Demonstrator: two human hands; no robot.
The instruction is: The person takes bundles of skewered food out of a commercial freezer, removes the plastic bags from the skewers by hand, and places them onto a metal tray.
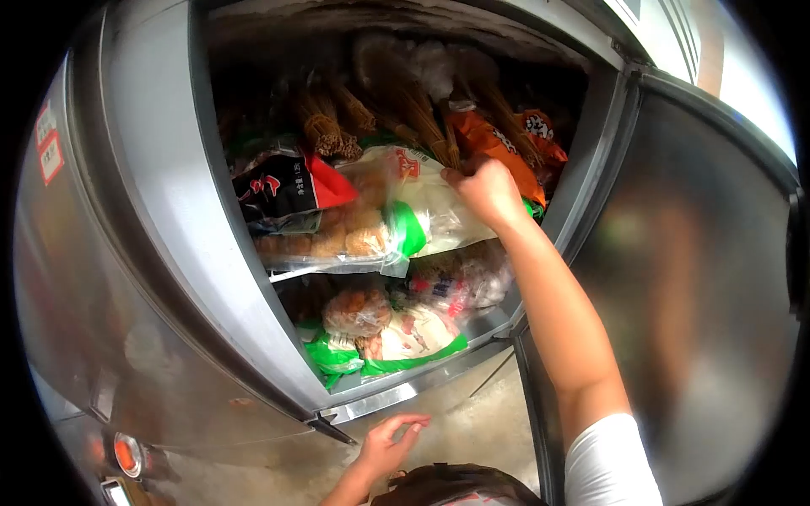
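Note:
My right hand (488, 192) reaches into an open upright freezer with its fingers curled closed. It is at the right end of a whitish plastic food bag (447, 218) with green and red print, just below the tips of a bundle of skewers (422, 118). What the fingers pinch is hidden. Close by on the right lies an orange packet (498, 152). My left hand (390, 443) hangs below the freezer's front edge, fingers apart, holding nothing. Left of the whitish bag are a clear bag of brownish pieces (354, 236) and a black and red packet (287, 185).
The freezer door (675, 278) stands wide on the right. On the lower shelf sit a clear bag of orange-brown food (358, 312) and a green and white bag (413, 337). Frost (321, 18) coats the top. A closed steel door (110, 278) is at left.

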